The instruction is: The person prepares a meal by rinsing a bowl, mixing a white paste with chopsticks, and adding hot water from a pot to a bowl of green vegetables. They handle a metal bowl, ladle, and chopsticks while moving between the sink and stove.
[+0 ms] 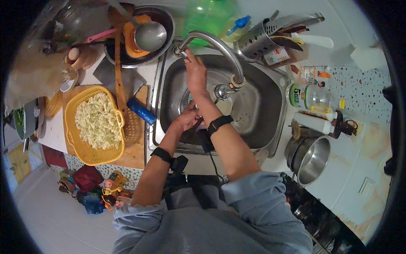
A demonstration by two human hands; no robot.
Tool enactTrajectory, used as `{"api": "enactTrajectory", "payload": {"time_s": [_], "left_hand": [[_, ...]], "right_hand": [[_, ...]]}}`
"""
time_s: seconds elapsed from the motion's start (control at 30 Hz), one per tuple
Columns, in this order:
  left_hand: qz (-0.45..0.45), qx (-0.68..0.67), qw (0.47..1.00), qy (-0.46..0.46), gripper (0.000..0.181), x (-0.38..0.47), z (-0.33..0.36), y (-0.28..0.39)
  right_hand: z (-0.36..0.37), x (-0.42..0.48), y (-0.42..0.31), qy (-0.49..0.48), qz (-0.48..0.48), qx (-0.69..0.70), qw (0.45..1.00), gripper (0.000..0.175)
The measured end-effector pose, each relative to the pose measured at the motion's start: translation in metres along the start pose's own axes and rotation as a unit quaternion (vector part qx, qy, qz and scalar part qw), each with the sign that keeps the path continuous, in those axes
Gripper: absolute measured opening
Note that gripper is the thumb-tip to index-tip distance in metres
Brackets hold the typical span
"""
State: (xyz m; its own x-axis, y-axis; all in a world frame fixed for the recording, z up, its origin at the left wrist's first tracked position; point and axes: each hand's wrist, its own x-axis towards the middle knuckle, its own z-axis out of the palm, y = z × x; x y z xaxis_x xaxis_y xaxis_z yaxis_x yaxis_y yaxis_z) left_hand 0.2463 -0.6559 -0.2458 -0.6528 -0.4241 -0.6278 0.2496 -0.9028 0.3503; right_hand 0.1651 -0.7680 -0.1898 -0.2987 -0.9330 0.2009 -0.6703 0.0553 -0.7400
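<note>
My right hand [195, 74] reaches over the sink with its fingers on the tap's lever [181, 54], at the base of the curved steel tap [219, 42]. Lower in the basin, my left hand [187, 118] is curled around a dark, slim object [198, 123], mostly hidden by the fingers and my right forearm. A shiny curved metal rim [180, 103] shows just beyond my left hand. Under the spout, the stainless steel sink [260, 127] holds a pale round shape [226, 108] that I cannot make out.
On the left, a yellow plastic basket [70, 127] of cut cauliflower [98, 122] sits on a wooden board [136, 155] near a blue roll [141, 111]. Behind it are a cleaver [122, 77] and a pan [171, 28]. A utensil holder [257, 41], bottles [312, 96] and steel pots [314, 160] line the right.
</note>
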Motion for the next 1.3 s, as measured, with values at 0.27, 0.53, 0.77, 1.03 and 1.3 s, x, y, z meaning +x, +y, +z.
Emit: {"api": "enactTrajectory", "payload": {"time_s": [0.27, 0.53, 0.77, 1.03, 1.3], "left_hand": [[0.008, -0.029, 0.999, 0.017, 0.050, 0.009, 0.001, 0.004], [0.009, -0.010, 1.000, 0.008, 0.036, 0.009, -0.001, 0.005], [-0.021, 0.019, 1.000, -0.009, 0.077, -0.008, 0.002, 0.020], [-0.006, -0.018, 0.999, -0.046, 0.071, -0.019, 0.010, 0.020], [0.002, -0.029, 0.998, -0.050, 0.067, -0.020, 0.008, 0.014]], "right_hand": [[-0.010, -0.002, -0.005, -0.010, 0.001, -0.001, 1.000, 0.040], [-0.017, -0.022, -0.010, -0.023, 0.082, 0.084, 0.993, 0.051], [-0.148, -0.117, -0.011, -0.255, 0.208, 0.185, 0.926, 0.041], [-0.145, -0.086, 0.038, -0.089, 0.010, 0.043, 0.995, 0.041], [-0.132, -0.083, 0.028, -0.129, 0.086, 0.189, 0.970, 0.038]]}}
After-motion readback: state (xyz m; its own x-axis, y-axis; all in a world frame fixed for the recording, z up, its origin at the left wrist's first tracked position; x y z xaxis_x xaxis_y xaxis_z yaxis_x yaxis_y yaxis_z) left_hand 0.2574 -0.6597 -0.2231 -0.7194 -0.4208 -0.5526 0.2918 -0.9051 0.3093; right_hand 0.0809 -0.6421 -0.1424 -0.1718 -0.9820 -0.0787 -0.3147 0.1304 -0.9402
